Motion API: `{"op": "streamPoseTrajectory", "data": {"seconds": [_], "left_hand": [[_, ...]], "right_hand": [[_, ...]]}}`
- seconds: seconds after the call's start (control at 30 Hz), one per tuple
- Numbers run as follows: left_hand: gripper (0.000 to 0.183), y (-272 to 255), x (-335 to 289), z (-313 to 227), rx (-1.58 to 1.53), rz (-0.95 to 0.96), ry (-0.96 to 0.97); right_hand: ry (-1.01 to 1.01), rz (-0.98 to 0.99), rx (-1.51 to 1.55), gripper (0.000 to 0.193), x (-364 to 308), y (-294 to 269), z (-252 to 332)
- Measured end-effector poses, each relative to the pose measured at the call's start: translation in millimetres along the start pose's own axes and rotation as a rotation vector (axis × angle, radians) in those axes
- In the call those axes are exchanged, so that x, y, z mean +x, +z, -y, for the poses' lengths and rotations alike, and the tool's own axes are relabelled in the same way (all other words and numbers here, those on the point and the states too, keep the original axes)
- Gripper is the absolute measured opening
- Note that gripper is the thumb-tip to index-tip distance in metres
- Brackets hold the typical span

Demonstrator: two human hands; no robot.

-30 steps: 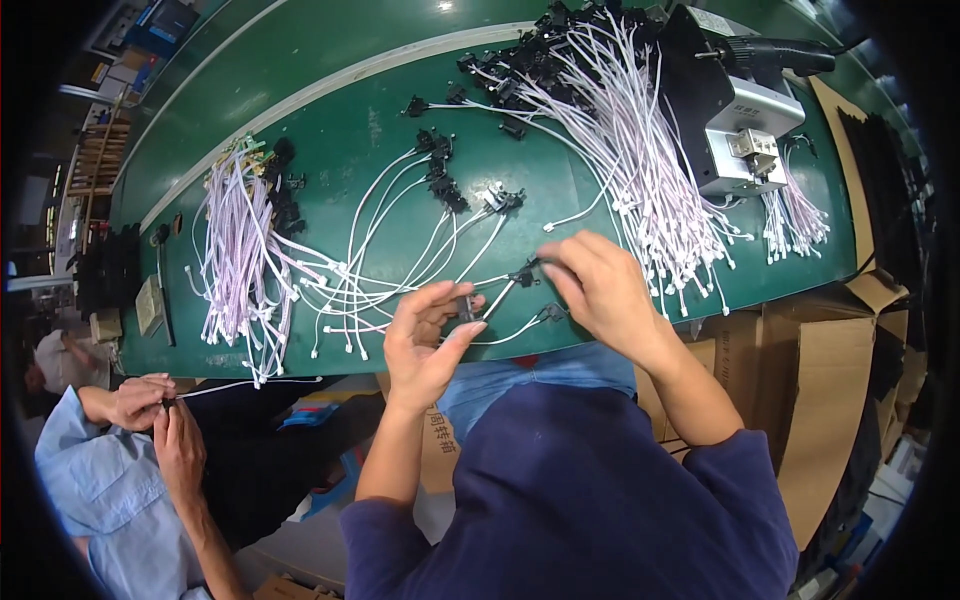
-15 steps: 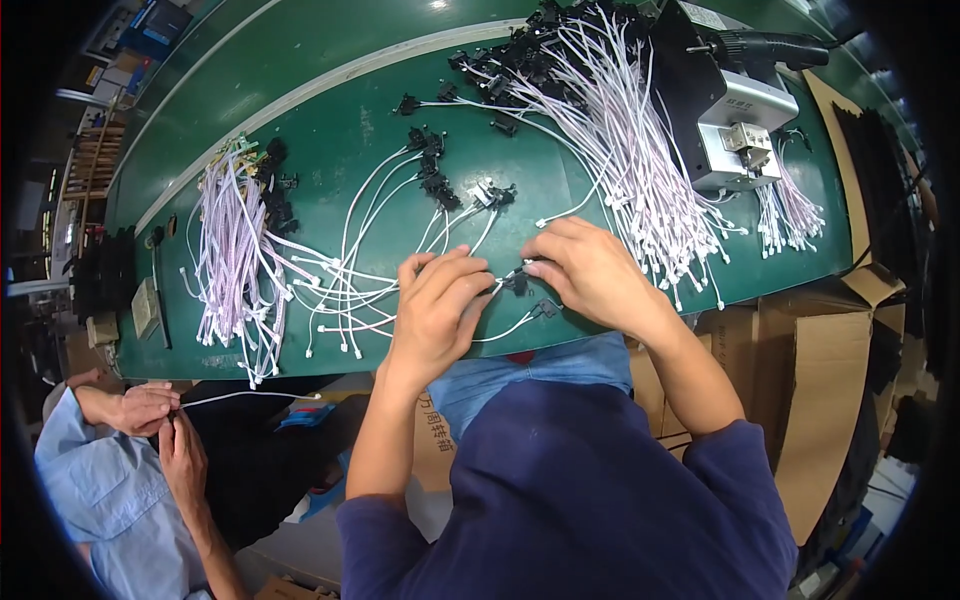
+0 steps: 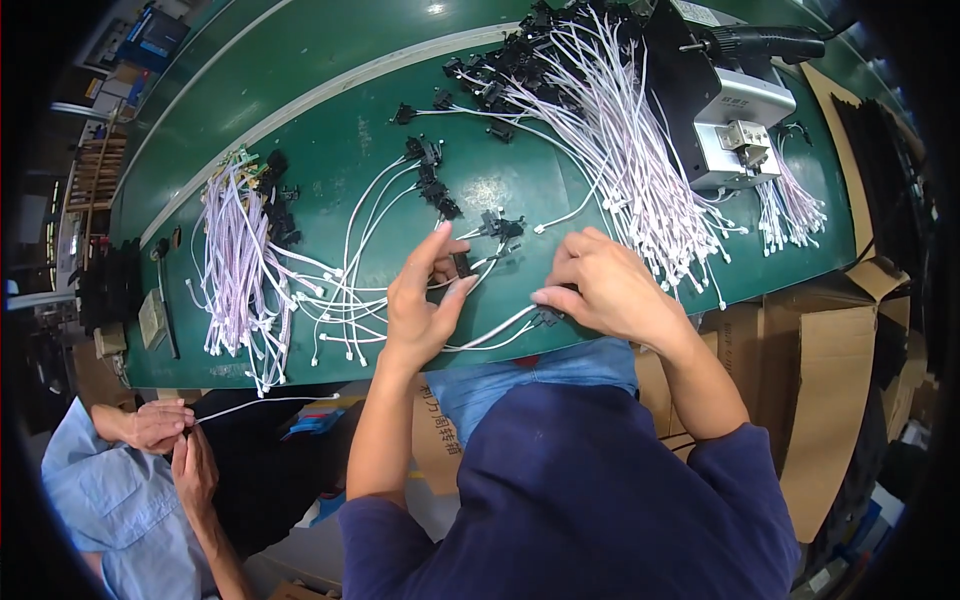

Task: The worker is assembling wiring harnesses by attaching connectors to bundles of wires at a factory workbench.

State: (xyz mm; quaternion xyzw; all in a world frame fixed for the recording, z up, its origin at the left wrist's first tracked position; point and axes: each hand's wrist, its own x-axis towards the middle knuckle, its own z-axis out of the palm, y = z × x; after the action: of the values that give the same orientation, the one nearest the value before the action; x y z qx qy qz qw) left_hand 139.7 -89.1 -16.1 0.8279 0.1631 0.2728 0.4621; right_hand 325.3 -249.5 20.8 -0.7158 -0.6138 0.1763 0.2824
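A small black plastic part (image 3: 461,263) is held between the thumb and fingers of my left hand (image 3: 418,305), with the index finger raised above it. My right hand (image 3: 612,288) is curled, its thumb and fingers just above another small black part (image 3: 548,316) near the table's front edge. What, if anything, those fingertips grip is hidden. From that part a white cable (image 3: 495,329) runs left, passing in front of my left hand. Beyond my hands, black parts with white cables (image 3: 508,228) lie on the green table (image 3: 345,130), and more black parts (image 3: 432,180) lie farther back.
At left is a bundle of white cables (image 3: 235,270); a larger heap (image 3: 640,170) spreads at right, beside a metal-and-black machine (image 3: 745,130). Another person's hands (image 3: 170,430) hold a cable at lower left. Cardboard boxes (image 3: 820,400) stand right of the table.
My hands have moved apart from where they met. The left has gone up with the black part; the right has drawn back toward the part at the front edge.
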Motion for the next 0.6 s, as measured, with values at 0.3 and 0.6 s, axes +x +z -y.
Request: {"op": "streamPoseTrajectory", "data": {"seconds": [0.3, 0.6], "left_hand": [[0.080, 1.5, 0.8, 0.3, -0.076, 0.012, -0.048], [0.057, -4.0, -0.9, -12.2, -0.324, 0.064, -0.122]], "right_hand": [[0.027, -0.043, 0.045, 0.022, 28.9, 15.7, 6.4], [-0.204, -0.119, -0.074, 0.019, 20.4, 20.0, -5.5]]}}
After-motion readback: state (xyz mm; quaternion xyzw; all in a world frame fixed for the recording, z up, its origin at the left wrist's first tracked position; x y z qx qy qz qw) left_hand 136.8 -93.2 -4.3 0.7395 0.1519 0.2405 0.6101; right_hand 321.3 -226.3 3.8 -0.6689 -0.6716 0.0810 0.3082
